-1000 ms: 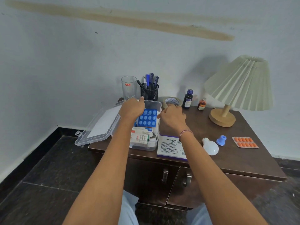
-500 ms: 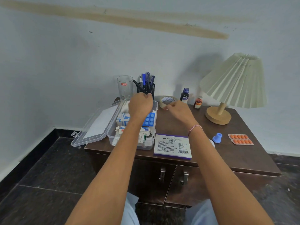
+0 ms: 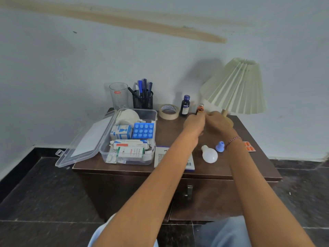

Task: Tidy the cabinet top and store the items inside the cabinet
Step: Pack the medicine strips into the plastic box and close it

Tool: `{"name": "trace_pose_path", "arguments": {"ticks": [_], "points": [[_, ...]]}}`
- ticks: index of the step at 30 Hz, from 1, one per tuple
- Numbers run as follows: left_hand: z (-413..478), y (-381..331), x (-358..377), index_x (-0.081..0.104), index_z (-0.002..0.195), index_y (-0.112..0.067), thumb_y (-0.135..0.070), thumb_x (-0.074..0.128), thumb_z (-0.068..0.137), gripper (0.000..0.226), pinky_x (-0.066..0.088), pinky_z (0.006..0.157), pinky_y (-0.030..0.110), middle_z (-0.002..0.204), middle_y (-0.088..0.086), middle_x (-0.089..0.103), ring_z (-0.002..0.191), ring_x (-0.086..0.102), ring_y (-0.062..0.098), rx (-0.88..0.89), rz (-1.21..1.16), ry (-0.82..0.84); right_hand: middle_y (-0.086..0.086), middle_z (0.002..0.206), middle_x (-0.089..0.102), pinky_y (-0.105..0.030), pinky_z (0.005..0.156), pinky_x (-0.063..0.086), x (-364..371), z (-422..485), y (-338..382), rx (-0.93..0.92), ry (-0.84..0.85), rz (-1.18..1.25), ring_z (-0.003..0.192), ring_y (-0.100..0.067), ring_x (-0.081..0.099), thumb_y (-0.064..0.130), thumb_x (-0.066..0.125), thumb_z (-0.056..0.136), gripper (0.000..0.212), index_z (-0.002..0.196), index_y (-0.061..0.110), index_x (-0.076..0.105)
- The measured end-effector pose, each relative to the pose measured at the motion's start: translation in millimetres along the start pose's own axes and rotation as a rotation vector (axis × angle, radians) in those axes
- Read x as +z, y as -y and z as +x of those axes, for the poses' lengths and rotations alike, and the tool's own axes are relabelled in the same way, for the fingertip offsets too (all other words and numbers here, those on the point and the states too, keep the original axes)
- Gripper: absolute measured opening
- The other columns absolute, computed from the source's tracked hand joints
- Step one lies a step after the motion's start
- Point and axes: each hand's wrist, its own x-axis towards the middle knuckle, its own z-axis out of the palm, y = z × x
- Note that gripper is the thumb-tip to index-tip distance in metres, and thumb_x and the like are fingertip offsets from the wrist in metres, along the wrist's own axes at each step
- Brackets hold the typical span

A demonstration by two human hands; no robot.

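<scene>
On the dark wooden cabinet top (image 3: 170,129), a small orange bottle (image 3: 200,108) stands at the back beside a dark blue-capped bottle (image 3: 185,106). My left hand (image 3: 194,124) is curled round the orange bottle's lower part, which it hides. My right hand (image 3: 219,122) reaches in from the right, its fingertips next to the same bottle. A clear plastic box (image 3: 128,163) with its lid (image 3: 85,139) folded open to the left holds medicine packs and a blue blister sheet (image 3: 143,131). The cabinet doors (image 3: 189,191) below are closed.
A glass (image 3: 118,95), a pen holder (image 3: 143,101) and a tape roll (image 3: 168,111) line the back. A pleated lamp (image 3: 235,88) stands at the right rear. A white bulb (image 3: 210,155), blue cap (image 3: 220,146), orange pill strip (image 3: 249,147) and a flat white box (image 3: 160,157) lie in front.
Both hands left the plastic box and moved right across the top to the small orange bottle. The blue blister sheet now lies in the box.
</scene>
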Motion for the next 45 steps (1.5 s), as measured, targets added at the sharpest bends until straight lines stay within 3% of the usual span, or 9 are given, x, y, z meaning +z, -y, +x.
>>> {"name": "trace_pose_path", "arguments": {"ticks": [4, 9, 12, 14, 20, 25, 32, 37, 45], "points": [[-5.0, -2.8, 22.1, 0.053, 0.126, -0.003, -0.029, 0.043, 0.096, 0.041, 0.047, 0.083, 0.033, 0.107, 0.015, 0.059, 0.087, 0.051, 0.023, -0.117, -0.12, 0.083, -0.018, 0.11, 0.064, -0.035, 0.093, 0.048, -17.8, 0.5, -17.5, 0.061, 0.003, 0.027, 0.103, -0.022, 0.056, 0.024, 0.044, 0.092, 0.026, 0.082, 0.012, 0.065], [-7.9, 1.8, 43.9, 0.053, 0.107, -0.005, -0.031, 0.04, 0.097, 0.031, 0.044, 0.082, 0.033, 0.088, 0.013, 0.053, 0.084, 0.049, 0.024, -0.178, -0.18, 0.129, -0.014, 0.108, 0.063, -0.041, 0.1, 0.046, -38.8, -6.4, -39.6, 0.129, 0.016, 0.209, 0.096, -0.021, 0.054, 0.013, 0.052, 0.089, 0.022, 0.094, 0.008, 0.072], [-10.2, 3.3, 55.7, 0.051, 0.085, -0.007, -0.033, 0.042, 0.096, 0.029, 0.041, 0.066, 0.029, 0.072, 0.008, 0.044, 0.068, 0.044, 0.02, -0.208, -0.192, 0.122, -0.011, 0.104, 0.062, -0.033, 0.09, 0.046, -52.7, -6.8, -55.6, 0.165, -0.008, 0.234, 0.093, -0.02, 0.055, 0.016, 0.053, 0.089, 0.029, 0.109, 0.002, 0.068], [-13.6, 4.3, 67.3, 0.053, 0.097, -0.01, -0.035, 0.041, 0.096, 0.027, 0.037, 0.061, 0.025, 0.076, 0.007, 0.044, 0.067, 0.041, 0.016, -0.216, -0.2, 0.136, -0.011, 0.102, 0.062, -0.032, 0.087, 0.046, -61.6, -7.6, -66.6, 0.189, -0.019, 0.269, 0.09, -0.019, 0.055, 0.015, 0.052, 0.09, 0.027, 0.108, 0.003, 0.068], [-18.9, 16.5, 101.9, 0.048, 0.132, -0.007, -0.039, 0.042, 0.096, 0.048, 0.042, 0.09, 0.031, 0.135, 0.017, 0.048, 0.1, 0.05, 0.021, -0.234, -0.215, 0.183, -0.017, 0.104, 0.066, -0.035, 0.094, 0.049, -82.7, -7.3, -98.7, 0.244, -0.1, 0.294, 0.094, -0.023, 0.059, 0.009, 0.048, 0.09, 0.03, 0.11, -0.002, 0.068], [-20.9, 24.0, 111.8, 0.04, 0.139, -0.009, -0.04, 0.043, 0.097, 0.052, 0.038, 0.096, 0.031, 0.129, 0.011, 0.047, 0.097, 0.043, 0.019, -0.269, -0.144, 0.209, -0.018, 0.093, 0.054, -0.029, 0.075, 0.043, -78.9, -5.9, -120.5, 0.282, -0.155, 0.068, 0.085, -0.027, 0.048, 0.007, 0.043, 0.09, 0.024, 0.093, -0.006, 0.064], [-19.3, 28.1, 111.8, 0.039, 0.139, -0.012, -0.04, 0.045, 0.096, 0.052, 0.038, 0.088, 0.031, 0.088, -0.004, 0.047, 0.073, 0.043, 0.015, -0.276, -0.074, 0.175, -0.028, 0.137, 0.043, -0.047, 0.1, 0.044, -69.2, -0.8, -126.5, 0.298, -0.122, -0.137, 0.123, -0.04, 0.046, 0.004, 0.039, 0.094, 0.041, 0.133, -0.006, 0.035], [-17.3, 30.8, 114.5, 0.039, 0.139, -0.012, -0.035, 0.048, 0.096, 0.049, 0.041, 0.1, 0.035, 0.125, 0.007, 0.047, 0.099, 0.043, 0.02, -0.305, -0.114, 0.189, -0.026, 0.135, 0.049, -0.036, 0.098, 0.041, -67.8, 1.4, -127.7, 0.251, -0.156, -0.229, 0.124, -0.037, 0.047, 0.006, 0.039, 0.095, 0.037, 0.131, -0.005, 0.043], [-16.9, 34.5, 115.4, 0.043, 0.134, -0.013, -0.034, 0.051, 0.093, 0.047, 0.046, 0.096, 0.038, 0.123, 0.013, 0.051, 0.102, 0.05, 0.021, -0.356, -0.102, 0.26, -0.021, 0.085, 0.06, -0.029, 0.068, 0.041, -69.7, -0.7, -130.8, 0.279, -0.138, -0.197, 0.086, -0.032, 0.054, 0.007, 0.049, 0.087, 0.017, 0.091, -0.005, 0.061]]}}
